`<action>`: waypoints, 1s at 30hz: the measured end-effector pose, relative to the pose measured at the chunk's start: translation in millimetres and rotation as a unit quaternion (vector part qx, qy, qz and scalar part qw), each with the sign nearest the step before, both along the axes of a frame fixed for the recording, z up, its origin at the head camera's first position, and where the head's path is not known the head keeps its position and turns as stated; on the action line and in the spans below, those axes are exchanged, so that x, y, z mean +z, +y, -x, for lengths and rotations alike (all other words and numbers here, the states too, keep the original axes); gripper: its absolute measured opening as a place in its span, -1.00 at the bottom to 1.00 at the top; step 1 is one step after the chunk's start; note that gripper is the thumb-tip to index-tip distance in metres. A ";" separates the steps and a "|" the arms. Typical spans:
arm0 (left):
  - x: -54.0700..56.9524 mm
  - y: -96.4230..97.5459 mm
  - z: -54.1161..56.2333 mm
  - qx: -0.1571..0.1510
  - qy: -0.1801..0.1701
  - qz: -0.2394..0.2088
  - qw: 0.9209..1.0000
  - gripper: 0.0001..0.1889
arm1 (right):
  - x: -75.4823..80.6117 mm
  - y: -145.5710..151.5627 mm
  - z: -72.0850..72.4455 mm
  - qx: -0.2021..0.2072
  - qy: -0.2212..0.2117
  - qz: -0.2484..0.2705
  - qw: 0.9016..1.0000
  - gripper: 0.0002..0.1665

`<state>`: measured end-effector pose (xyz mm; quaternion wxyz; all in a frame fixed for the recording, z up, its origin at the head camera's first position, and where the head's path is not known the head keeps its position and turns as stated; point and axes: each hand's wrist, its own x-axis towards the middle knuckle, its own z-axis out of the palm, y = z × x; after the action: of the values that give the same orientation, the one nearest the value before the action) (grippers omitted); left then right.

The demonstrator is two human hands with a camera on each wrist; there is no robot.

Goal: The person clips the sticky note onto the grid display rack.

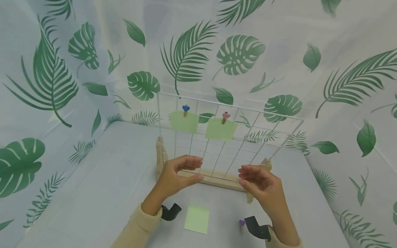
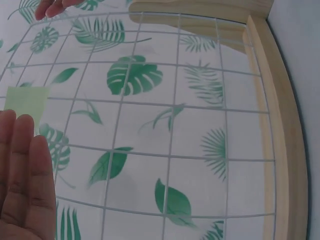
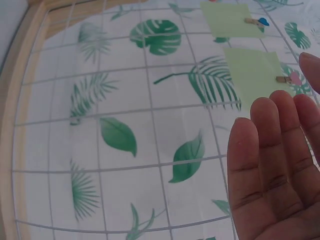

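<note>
My left hand (image 1: 178,175) is held up before the white wire grid (image 1: 227,146), its fingers and thumb apart with nothing between them. Facing it from the right is my right hand (image 1: 263,186), also holding nothing, fingers loosely bent. Two pale green paper notes hang near the grid's top. A clothespin with a blue heart (image 1: 185,108) pins the left note (image 1: 183,123); one with a pink heart (image 1: 226,115) pins the right note (image 1: 219,130). On the table below lies a third green note (image 1: 197,219). A purple-heart clothespin (image 1: 242,224) lies near my right wrist.
The grid stands in a wooden base (image 1: 217,179) with a wooden support (image 1: 160,155) at its left end. Leaf-printed white cloth (image 1: 192,20) hangs behind and at both sides of the white table (image 1: 108,172). Black camera mounts (image 1: 258,229) stick out from both wrists.
</note>
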<state>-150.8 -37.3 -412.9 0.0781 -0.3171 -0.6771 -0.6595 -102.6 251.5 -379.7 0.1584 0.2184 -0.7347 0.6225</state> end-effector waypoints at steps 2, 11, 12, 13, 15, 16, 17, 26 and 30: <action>-4.4 -0.8 -0.9 -0.007 -0.004 -0.003 1.000 -0.57 | -4.6 1.4 -1.6 -0.002 -0.001 -0.004 1.000 -0.63; -22.0 -3.3 -6.1 -0.013 -0.025 -0.003 1.000 -0.60 | -21.7 2.4 -9.8 -0.018 -0.024 -0.012 0.999 -0.63; -24.3 -3.4 -6.7 -0.012 -0.027 -0.002 1.000 -0.60 | -23.5 2.4 -10.5 -0.021 -0.027 -0.013 0.999 -0.64; -26.7 -3.5 -7.4 -0.010 -0.029 0.000 1.000 -0.60 | -25.3 2.3 -11.3 -0.025 -0.030 -0.013 0.999 -0.64; -31.7 -3.5 -8.8 -0.008 -0.034 0.001 0.999 -0.61 | -29.2 2.2 -12.8 -0.031 -0.036 -0.012 0.999 -0.64; -34.0 -3.2 -9.4 -0.007 -0.037 0.003 0.999 -0.61 | -30.9 2.3 -13.7 -0.033 -0.038 -0.011 0.999 -0.63; -36.2 -3.0 -10.0 -0.008 -0.041 0.004 0.999 -0.61 | -32.7 2.4 -14.5 -0.036 -0.041 -0.009 0.998 -0.63; -54.7 -2.2 -13.4 -0.021 -0.058 0.004 0.998 -0.63 | -46.7 3.2 -22.3 -0.075 -0.087 -0.014 0.993 -0.66; -64.0 -2.8 -16.6 -0.018 -0.076 0.004 0.997 -0.64 | -53.3 4.7 -25.4 -0.084 -0.106 -0.013 0.991 -0.67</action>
<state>-134.2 -40.1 -476.9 0.0129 -0.2784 -0.6778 -0.6804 -77.2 256.2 -433.0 0.1282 0.0910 -0.7712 0.6169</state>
